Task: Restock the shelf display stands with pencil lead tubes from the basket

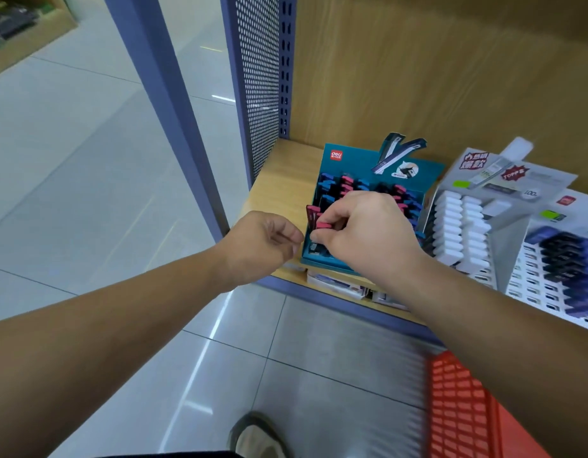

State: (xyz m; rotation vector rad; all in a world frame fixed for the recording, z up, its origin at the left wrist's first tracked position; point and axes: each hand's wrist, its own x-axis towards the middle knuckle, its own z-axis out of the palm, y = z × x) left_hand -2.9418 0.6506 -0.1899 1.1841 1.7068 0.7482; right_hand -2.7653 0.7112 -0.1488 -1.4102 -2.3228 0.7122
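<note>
The right hand (362, 233) pinches a red-capped pencil lead tube (324, 225) over the front-left slots of the teal display stand (355, 160). The left hand (259, 246), loosely curled and empty, hangs just off that corner, with open tiled floor (87, 160) to its left.

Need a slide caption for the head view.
Right hand pinches a red-capped lead tube over the teal display stand; left hand loosely curled beside it; red basket below.
</note>
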